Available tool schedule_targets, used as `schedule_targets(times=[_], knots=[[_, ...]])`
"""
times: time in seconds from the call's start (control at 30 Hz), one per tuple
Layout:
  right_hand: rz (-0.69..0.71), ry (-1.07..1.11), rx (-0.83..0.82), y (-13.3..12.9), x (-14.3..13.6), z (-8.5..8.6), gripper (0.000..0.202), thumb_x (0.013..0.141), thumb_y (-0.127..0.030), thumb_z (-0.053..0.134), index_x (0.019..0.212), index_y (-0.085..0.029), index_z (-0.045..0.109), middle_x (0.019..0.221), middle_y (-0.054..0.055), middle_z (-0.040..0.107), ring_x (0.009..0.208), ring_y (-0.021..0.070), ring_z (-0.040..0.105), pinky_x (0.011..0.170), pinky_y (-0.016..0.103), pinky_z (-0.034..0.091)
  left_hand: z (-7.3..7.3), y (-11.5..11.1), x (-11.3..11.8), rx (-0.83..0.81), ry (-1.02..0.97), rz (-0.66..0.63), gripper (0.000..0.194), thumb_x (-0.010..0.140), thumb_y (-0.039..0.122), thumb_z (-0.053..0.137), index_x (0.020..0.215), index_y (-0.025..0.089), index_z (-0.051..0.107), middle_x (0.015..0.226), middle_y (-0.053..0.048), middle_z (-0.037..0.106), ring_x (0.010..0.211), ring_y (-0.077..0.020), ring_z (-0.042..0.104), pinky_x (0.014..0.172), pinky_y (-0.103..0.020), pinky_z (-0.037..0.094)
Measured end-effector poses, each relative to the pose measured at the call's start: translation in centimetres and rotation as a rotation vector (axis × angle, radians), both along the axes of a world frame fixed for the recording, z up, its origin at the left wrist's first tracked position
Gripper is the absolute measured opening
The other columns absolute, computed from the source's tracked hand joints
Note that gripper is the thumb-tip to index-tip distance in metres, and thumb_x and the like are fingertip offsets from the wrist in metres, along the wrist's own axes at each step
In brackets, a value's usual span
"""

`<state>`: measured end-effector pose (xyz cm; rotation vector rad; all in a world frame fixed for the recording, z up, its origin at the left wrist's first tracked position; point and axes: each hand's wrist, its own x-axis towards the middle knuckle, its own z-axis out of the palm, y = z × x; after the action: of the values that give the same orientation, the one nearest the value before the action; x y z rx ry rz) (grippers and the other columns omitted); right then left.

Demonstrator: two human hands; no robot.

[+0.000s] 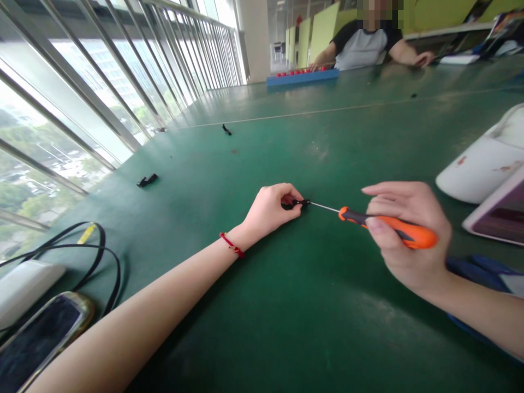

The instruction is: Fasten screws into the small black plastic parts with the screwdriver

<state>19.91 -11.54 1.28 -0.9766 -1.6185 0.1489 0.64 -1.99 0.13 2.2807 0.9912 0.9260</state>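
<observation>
My left hand (pixel 275 206), with a red cord bracelet (pixel 232 245) at the wrist, pinches a small black part (pixel 301 202) just above the green table (pixel 286 305). Fingers hide some of that part, so its kind is unclear. My right hand (pixel 409 234) is closed around the orange and black handle of a screwdriver (pixel 413 233), its index finger stretched out along the top. The thin metal shaft points left, and its tip meets the right end of the black part.
Small black pieces (pixel 147 180) (pixel 226 130) lie toward the left and back. A phone (pixel 49 333), black cable (pixel 117 262) and white box (pixel 28 289) occupy the near left. White containers (pixel 483 158) stand right. Across the table a person (pixel 364 43) sits by a blue rack (pixel 303 78).
</observation>
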Motion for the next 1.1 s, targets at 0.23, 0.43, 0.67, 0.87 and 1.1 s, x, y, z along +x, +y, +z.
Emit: schedule_targets(times=[0.23,0.43,0.67,0.87,1.1], knots=[[-0.016,-0.022,0.016,-0.11,0.10,0.28,0.030,0.073,-0.025,0.064,0.102,-0.028,0.054,0.075,0.001,0.053,0.062,0.0157,0.054,0.058,0.033,0.045,-0.04,-0.02,-0.01,0.003,0.009,-0.018,0.010,0.070,0.014,0.060,0.079,0.013,0.066,0.077,-0.002,0.069,0.069,-0.0115,0.063,0.069,-0.023,0.054],[-0.077,-0.051,0.015,-0.42,-0.10,0.21,0.023,0.075,-0.021,0.062,0.097,-0.026,0.058,0.073,0.001,0.056,0.061,0.0141,0.055,0.059,0.032,0.046,-0.07,0.00,-0.01,0.001,0.004,-0.016,0.010,0.070,0.015,0.061,0.079,0.013,0.066,0.076,-0.002,0.069,0.069,-0.0119,0.064,0.069,-0.023,0.053],[-0.063,-0.139,-0.080,-0.22,0.15,0.19,0.012,0.077,-0.022,0.060,0.089,-0.025,0.060,0.064,-0.002,0.057,0.059,0.0125,0.056,0.058,0.029,0.046,0.06,-0.27,0.05,0.002,0.044,0.017,0.011,0.072,0.018,0.060,0.080,0.016,0.067,0.077,-0.001,0.069,0.069,-0.0117,0.063,0.067,-0.023,0.052],[-0.101,-0.133,-0.078,-0.38,0.08,0.22,0.003,0.080,-0.023,0.059,0.078,-0.023,0.061,0.071,-0.001,0.067,0.066,0.0123,0.061,0.061,0.027,0.046,0.11,-0.37,0.00,0.093,0.151,0.148,0.011,0.072,0.023,0.061,0.080,0.018,0.066,0.080,-0.002,0.065,0.073,-0.0135,0.059,0.067,-0.025,0.048],[-0.089,-0.033,-0.180,0.00,-0.27,0.09,0.011,0.077,-0.020,0.061,0.088,-0.021,0.059,0.080,0.000,0.068,0.065,0.0094,0.061,0.058,0.021,0.048,0.30,-0.78,0.20,-0.031,0.112,-0.026,0.030,0.074,0.030,0.062,0.101,0.017,0.055,0.070,0.003,0.062,0.059,-0.0090,0.054,0.059,-0.022,0.044]])
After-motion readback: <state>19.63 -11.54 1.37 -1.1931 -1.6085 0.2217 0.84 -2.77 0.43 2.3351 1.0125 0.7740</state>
